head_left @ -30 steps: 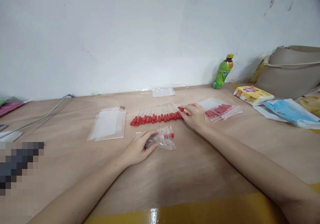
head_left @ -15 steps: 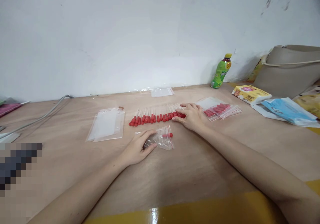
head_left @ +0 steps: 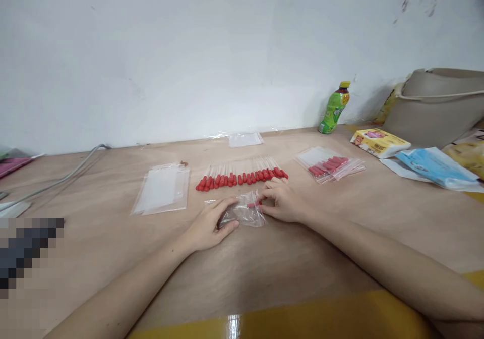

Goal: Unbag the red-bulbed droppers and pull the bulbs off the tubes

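Observation:
In the head view, a clear zip bag (head_left: 247,217) lies on the table with one red-bulbed dropper (head_left: 251,206) partly inside it. My left hand (head_left: 214,223) grips the bag's left end, fingers above and thumb below. At the bag's opening on the right, my right hand (head_left: 283,201) has its fingertips closed on the dropper's red end, which they partly hide. Just behind both hands is a row of droppers (head_left: 242,178), their red bulbs toward me and thin clear tubes pointing to the wall.
Flat clear bags (head_left: 161,190) are stacked at left. More bags (head_left: 245,139) lie by the wall. Filled bags (head_left: 328,166) lie right of the row. Farther right are a green bottle (head_left: 335,108), a yellow tissue pack (head_left: 380,143), a blue packet (head_left: 438,167) and a grey bag (head_left: 434,109).
My right hand has come from the right end of the dropper row toward me, to the bag's opening and the dropper there. My left hand stays on the bag.

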Tool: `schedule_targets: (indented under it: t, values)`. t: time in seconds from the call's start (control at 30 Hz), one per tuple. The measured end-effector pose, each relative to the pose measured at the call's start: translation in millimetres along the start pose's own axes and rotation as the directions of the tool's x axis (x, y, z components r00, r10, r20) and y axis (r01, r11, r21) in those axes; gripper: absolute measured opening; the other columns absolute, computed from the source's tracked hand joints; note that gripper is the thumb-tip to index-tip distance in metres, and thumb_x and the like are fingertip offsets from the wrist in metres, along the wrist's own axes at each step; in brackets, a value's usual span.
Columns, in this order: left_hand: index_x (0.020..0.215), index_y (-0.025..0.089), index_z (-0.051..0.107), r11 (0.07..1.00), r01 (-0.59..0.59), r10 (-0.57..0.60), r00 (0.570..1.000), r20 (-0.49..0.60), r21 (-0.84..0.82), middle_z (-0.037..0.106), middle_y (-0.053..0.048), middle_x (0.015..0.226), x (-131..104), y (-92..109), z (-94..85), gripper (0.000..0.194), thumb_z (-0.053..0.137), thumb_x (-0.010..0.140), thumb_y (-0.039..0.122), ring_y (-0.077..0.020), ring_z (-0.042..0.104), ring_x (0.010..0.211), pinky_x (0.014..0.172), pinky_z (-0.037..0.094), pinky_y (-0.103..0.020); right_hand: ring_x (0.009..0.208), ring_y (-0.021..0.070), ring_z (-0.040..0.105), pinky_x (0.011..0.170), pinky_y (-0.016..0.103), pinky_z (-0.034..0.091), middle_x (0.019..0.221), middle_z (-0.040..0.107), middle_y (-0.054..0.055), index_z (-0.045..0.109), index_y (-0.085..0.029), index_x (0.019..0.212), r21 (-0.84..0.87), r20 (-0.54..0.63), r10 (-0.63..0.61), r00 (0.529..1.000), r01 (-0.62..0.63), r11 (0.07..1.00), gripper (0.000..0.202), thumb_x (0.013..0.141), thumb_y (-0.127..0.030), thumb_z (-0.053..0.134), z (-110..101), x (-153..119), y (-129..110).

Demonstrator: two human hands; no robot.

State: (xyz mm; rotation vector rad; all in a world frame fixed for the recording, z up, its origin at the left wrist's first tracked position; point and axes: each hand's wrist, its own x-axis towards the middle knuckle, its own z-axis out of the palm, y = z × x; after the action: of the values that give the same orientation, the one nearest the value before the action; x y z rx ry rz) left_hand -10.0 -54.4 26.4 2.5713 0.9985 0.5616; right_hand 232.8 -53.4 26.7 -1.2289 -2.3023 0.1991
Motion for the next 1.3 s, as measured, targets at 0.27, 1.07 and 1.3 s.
schedule_targets:
  t: [0.27, 1.07, 1.3]
  values:
    - [0.134, 0.025, 0.031, 0.994, -0.082, 0.074, 0.991, 0.111, 0.071, 0.037, -0.008, 0.138, -2, -3, -3.5, 0.057, 0.05, 0.083, 0.041, -0.0244, 0.035, 0.125, 0.102, 0.032, -0.044, 0.071, 0.0145, 0.057, 0.068, 0.029, 0.041, 0.074, 0.064, 0.003, 0.06, -0.016, 0.076, 0.467, 0.133, 0.119, 0.984, -0.169, 0.868, 0.023, 0.073, -0.039, 0.061, -45, 6, 36]
    - [0.137, 0.037, 0.019, 0.954, -0.204, 0.117, 0.928, 0.353, 0.22, 0.006, -0.002, 0.148, 0, -2, -7.7, 0.046, 0.03, 0.092, 0.041, -0.0276, 0.003, 0.135, 0.105, 0.005, -0.057, 0.083, 0.0191, 0.053, 0.083, 0.039, 0.032, 0.082, 0.065, 0.005, 0.064, -0.02, 0.076, -0.159, -0.333, 0.056, 0.941, -0.115, 0.981, 0.02, 0.083, -0.034, 0.051, 9, 32, 11]
    - [0.141, 0.022, -0.002, 0.967, -0.151, 0.082, 0.947, 0.311, 0.205, 0.006, -0.011, 0.147, 1, -1, -6.8, 0.066, 0.033, 0.09, 0.046, -0.0254, 0.006, 0.135, 0.108, 0.01, -0.051, 0.104, 0.0203, 0.05, 0.092, 0.038, 0.033, 0.103, 0.064, 0.003, 0.063, -0.023, 0.099, -0.069, 0.024, -0.381, 0.924, 0.381, 0.922, 0.026, 0.083, -0.038, 0.05, 4, -13, -12]
